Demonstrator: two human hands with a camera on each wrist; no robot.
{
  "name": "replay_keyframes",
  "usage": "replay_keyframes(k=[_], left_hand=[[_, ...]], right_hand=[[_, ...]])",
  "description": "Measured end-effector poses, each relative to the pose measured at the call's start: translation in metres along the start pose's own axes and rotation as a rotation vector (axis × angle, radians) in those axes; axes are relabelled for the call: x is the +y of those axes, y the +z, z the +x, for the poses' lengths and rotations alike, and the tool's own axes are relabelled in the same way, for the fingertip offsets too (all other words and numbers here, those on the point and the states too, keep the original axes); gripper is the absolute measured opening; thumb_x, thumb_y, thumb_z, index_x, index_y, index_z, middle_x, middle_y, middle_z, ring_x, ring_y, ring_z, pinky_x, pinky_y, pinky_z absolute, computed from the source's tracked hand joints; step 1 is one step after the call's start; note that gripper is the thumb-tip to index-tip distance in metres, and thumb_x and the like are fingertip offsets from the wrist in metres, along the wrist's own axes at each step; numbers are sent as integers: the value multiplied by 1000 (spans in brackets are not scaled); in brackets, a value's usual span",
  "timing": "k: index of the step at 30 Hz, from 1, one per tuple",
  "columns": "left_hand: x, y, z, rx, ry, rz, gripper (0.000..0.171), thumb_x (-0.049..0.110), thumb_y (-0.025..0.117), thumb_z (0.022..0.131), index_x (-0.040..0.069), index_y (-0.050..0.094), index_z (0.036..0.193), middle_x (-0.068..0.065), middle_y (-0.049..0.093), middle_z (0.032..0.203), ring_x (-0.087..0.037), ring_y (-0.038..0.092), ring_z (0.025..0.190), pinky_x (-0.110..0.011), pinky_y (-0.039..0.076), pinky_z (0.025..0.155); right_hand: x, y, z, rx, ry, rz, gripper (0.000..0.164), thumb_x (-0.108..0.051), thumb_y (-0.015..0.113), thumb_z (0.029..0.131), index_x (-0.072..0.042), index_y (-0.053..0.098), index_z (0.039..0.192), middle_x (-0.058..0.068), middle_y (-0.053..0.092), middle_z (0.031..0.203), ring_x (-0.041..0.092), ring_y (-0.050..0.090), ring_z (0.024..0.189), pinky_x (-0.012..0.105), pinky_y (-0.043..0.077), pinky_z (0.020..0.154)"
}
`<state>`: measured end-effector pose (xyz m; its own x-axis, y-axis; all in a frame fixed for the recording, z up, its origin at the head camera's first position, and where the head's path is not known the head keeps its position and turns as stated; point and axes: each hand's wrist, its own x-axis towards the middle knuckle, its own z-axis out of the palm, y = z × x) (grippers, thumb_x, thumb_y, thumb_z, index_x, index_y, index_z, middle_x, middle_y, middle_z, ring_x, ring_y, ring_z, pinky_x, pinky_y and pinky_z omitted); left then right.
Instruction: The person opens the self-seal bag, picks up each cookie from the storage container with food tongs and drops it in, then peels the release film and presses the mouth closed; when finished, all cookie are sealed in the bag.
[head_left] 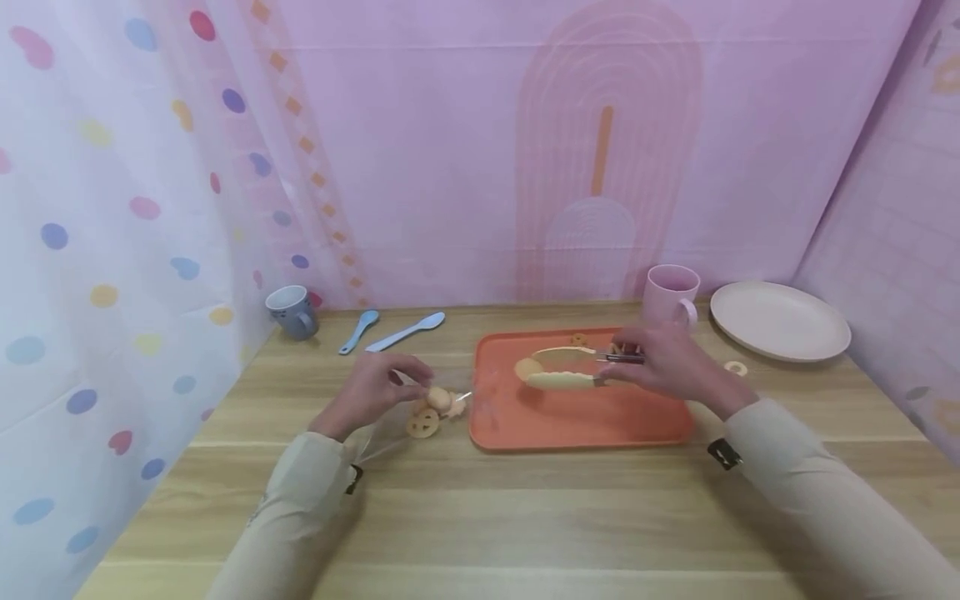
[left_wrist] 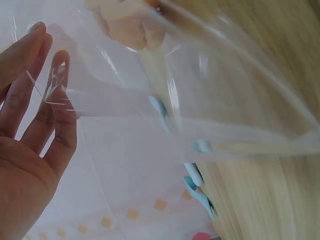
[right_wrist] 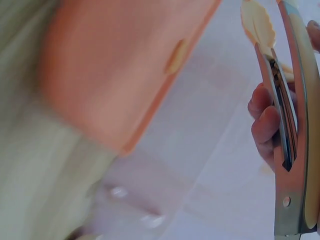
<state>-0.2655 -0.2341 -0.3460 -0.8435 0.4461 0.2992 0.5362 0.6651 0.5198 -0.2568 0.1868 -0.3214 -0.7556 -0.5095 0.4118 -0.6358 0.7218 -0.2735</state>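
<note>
My left hand (head_left: 378, 387) holds a clear plastic bag (left_wrist: 240, 95) by its film, left of the orange tray (head_left: 498, 429). Several biscuits lie in or behind the film, among them a round biscuit (head_left: 438, 400) and a pretzel-shaped one (head_left: 422, 422). Over the tray, my right hand (head_left: 667, 362) grips metal tongs (right_wrist: 290, 195) with cream, scalloped ends (head_left: 562, 381). A round biscuit (head_left: 527, 369) shows at the tong tips; whether they pinch it I cannot tell. A small pretzel biscuit (head_left: 579, 340) lies at the tray's back edge.
Behind the tray stands a pink mug (head_left: 670, 296), with a cream plate (head_left: 780, 321) to its right. A ring biscuit (head_left: 736, 367) lies on the wooden table. At the back left are a grey-blue mug (head_left: 292, 312), a short blue spoon (head_left: 360, 332) and a longer one (head_left: 407, 332).
</note>
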Motion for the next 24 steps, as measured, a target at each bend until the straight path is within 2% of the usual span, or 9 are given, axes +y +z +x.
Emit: replay_keyframes(k=[1, 3, 6, 9, 13, 18, 24], left_hand=[[0, -2, -1, 6, -1, 1, 19, 5, 82, 81, 9, 79, 98, -4, 80, 94, -20, 75, 87, -24, 56, 71], [1, -4, -2, 16, -4, -2, 18, 5, 82, 80, 10, 79, 98, -4, 79, 93, -20, 75, 86, -24, 56, 71], [1, -4, -2, 27, -10, -16, 18, 6, 83, 79, 12, 79, 96, -4, 79, 92, -19, 75, 86, -24, 56, 71], [1, -2, -1, 37, -5, -27, 17, 5, 84, 78, 12, 79, 94, -4, 79, 90, -19, 74, 84, -25, 57, 71], [2, 2, -1, 46, 15, -37, 17, 6, 84, 78, 12, 79, 92, -3, 79, 89, -18, 75, 83, -24, 57, 70], [4, 2, -3, 77, 9, -59, 10, 7, 82, 81, 11, 80, 91, -3, 80, 90, -15, 75, 83, -24, 57, 70], [6, -3, -5, 66, 2, -79, 6, 12, 78, 87, 11, 80, 93, -1, 80, 93, -13, 73, 86, -26, 59, 73]], right_hand=[[-5, 0, 4, -5, -22, 14, 25, -37, 83, 81, -20, 65, 77, -12, 55, 63, 2, 49, 61, 40, 42, 77], [-14, 0, 11, 1, -83, 25, 25, -37, 83, 81, -18, 65, 79, -10, 54, 63, 2, 46, 59, 28, 39, 62], [-26, 1, 23, 3, -173, 22, 27, -37, 83, 81, -15, 66, 80, -9, 56, 65, 2, 47, 59, 21, 39, 56], [-34, 2, 31, -32, -197, 19, 28, -40, 83, 81, -16, 68, 82, -10, 59, 68, 3, 49, 61, 20, 41, 59], [-39, 1, 34, -95, -181, 13, 31, -45, 83, 79, -18, 66, 79, -8, 58, 69, 3, 46, 62, 21, 39, 58], [-41, 2, 36, -127, -197, 22, 33, -48, 82, 79, -20, 64, 76, -5, 58, 68, 2, 44, 62, 20, 36, 56], [-44, 4, 46, -163, -218, 77, 35, -45, 82, 80, -20, 60, 70, -10, 45, 63, 1, 36, 57, 19, 27, 52]])
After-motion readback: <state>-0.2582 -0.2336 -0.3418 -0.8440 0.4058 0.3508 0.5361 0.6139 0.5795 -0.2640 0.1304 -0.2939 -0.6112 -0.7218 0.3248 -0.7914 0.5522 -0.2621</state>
